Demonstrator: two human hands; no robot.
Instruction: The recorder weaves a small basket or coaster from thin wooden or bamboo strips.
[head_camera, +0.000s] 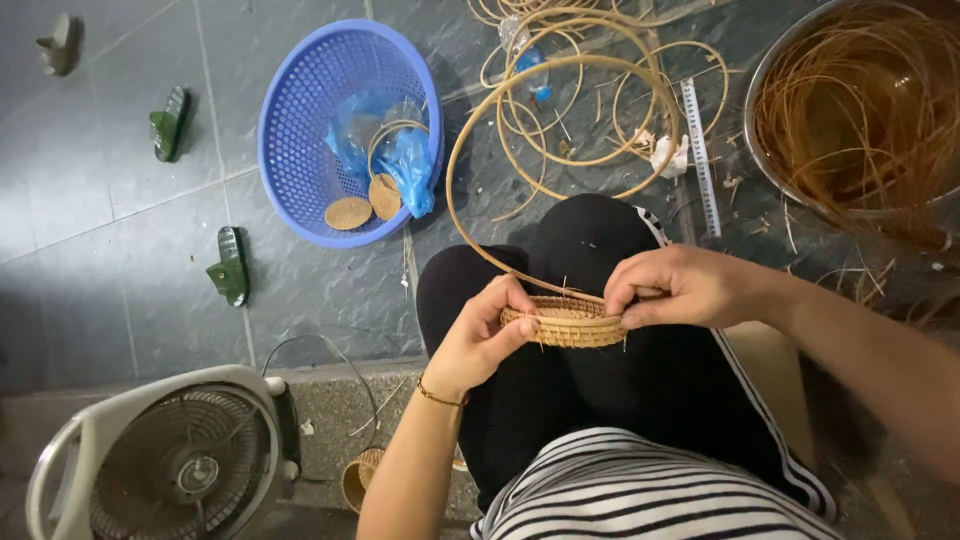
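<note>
Left hand: left hand (478, 335) is closed in a pinch on the near-left rim of the small woven basket (566, 321), thumb over the edge; a thin bracelet sits at the wrist
Right hand: right hand (680, 287) is curled shut over the right rim of the same basket, fingers bent down onto the weave; it seems to pin the cane there, though what lies under the fingers is hidden
Basket: shallow round tray held above the lap, between both hands; a long cane strip (520, 130) springs from its rim in a wide loop over the floor
Progress: base looks fully woven and the low wall stands a few rows high; stray ends stick out and the long strip is unworked, so I judge the rim unfinished
Around: blue plastic basket (300, 120) holds two flat woven discs (365, 204) and a blue bag; cane coils (590, 80) lie ahead; metal basin (790, 60) holds thin strands; white fan (160, 460) sits near left
</note>
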